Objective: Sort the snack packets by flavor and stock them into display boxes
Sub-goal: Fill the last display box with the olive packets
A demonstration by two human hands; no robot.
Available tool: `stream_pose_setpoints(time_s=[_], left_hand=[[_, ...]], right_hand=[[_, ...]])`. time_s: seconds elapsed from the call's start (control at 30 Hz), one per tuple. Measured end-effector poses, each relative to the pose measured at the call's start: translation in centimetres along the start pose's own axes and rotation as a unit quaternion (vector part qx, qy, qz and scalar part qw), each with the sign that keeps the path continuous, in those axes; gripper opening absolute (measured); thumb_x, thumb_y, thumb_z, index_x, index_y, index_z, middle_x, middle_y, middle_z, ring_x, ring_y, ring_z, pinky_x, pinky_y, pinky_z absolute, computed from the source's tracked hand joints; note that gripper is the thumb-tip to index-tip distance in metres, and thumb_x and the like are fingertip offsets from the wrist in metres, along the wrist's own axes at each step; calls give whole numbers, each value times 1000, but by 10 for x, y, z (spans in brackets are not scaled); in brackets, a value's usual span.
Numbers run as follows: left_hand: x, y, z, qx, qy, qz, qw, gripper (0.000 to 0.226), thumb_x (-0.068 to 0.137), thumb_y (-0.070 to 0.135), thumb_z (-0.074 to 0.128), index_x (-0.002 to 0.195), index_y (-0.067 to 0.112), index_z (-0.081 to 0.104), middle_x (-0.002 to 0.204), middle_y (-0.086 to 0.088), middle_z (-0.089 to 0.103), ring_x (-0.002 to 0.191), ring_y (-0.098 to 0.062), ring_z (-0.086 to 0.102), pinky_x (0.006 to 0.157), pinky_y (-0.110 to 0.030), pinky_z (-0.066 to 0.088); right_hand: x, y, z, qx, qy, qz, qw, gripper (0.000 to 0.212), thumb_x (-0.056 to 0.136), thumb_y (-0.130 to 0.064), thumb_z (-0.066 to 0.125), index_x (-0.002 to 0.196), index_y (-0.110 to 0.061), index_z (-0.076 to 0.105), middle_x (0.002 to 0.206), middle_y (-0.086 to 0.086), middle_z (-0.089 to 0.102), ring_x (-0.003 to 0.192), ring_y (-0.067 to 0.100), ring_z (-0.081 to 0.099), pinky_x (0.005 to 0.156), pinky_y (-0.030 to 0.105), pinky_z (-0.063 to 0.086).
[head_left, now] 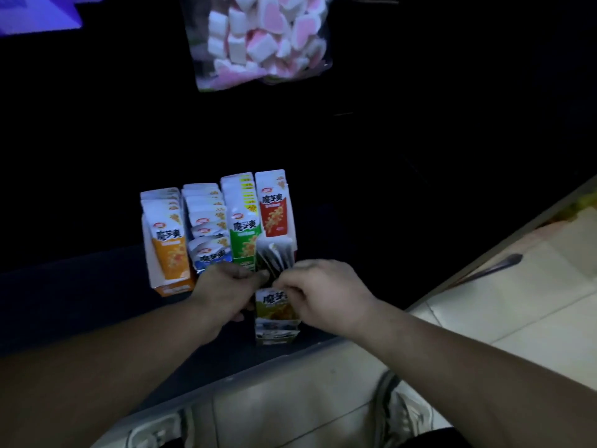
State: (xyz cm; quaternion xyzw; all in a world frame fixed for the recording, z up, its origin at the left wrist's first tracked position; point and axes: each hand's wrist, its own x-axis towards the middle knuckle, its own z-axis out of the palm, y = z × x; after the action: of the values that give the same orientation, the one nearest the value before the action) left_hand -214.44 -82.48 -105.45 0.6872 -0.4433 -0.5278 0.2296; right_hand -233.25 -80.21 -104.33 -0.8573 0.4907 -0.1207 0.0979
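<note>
Head view, L to R near the near edge of the dark table (80, 302): orange packets (169, 250) upright in an orange display box (172, 289), then blue packets (208, 250), green packets (244, 234) and a red packet (274, 208) (rows side by side). Just in front of the green and red rows, left hand (223, 289) and right hand (323, 292) meet, both w/ fingers curled, pinching the olive packets (274, 307), which stand btwn them at the table's near edge. A marshmallow bag (258, 37) lies toward the far edge.
</note>
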Motion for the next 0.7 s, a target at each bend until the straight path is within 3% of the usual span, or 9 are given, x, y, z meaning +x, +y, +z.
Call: stream_pose_setpoints(time_s=[0.2,0.27,0.4,0.43,0.5,0.57,0.7], left_hand=[[13,-2,0,-6,3,-12,1000,10,92,17,75,87,8,77,73,-12,77,66,-21,74,55,-30,56],[12,-3,-1,-14,11,-4,1000,10,93,14,73,87,7,76,74,-15,76,66,-22,73,54,-30,55],[11,0,-6,-21,34,25,999,16,94,16,71,83,5,71,80,-20,74,67,-22,69,56,-31,55],[11,2,-10,-31,38,33,998,17,93,16,71,82,3,69,84,-23,72,71,-25,69,59,-33,57],[10,5,-16,-71,41,38,996,19,92,15,70,85,-2,67,94,-29,69,85,-34,70,71,-39,63],[10,9,-24,-109,31,40,993,22,93,16,67,93,-6,65,99,-28,71,93,-39,72,80,-45,65],[7,22,-43,-144,54,58,986,26,96,16,64,98,-10,62,94,-23,76,84,-35,76,74,-43,66]], right_hand=[[-5,2,0,34,-132,64,989,14,88,-32,62,101,-31,68,95,-1,70,94,27,66,74,34,54],[-4,2,3,13,-115,61,991,16,90,-32,59,103,-31,68,98,-1,70,96,28,65,73,33,52],[0,2,-1,-12,18,37,999,16,84,-30,61,97,-28,70,96,-4,70,94,25,67,69,33,54],[1,3,-1,-20,13,31,999,16,84,-30,60,97,-29,69,96,-5,70,94,23,67,70,33,54],[1,4,3,-11,-37,26,999,18,86,-31,58,100,-32,70,99,-8,71,98,18,65,74,33,54],[0,3,9,48,-107,60,991,12,92,-37,58,94,-33,69,89,-10,70,89,14,64,74,33,54],[3,0,14,138,-251,116,951,33,97,-49,60,73,-26,65,60,-11,55,60,6,51,63,30,47]])
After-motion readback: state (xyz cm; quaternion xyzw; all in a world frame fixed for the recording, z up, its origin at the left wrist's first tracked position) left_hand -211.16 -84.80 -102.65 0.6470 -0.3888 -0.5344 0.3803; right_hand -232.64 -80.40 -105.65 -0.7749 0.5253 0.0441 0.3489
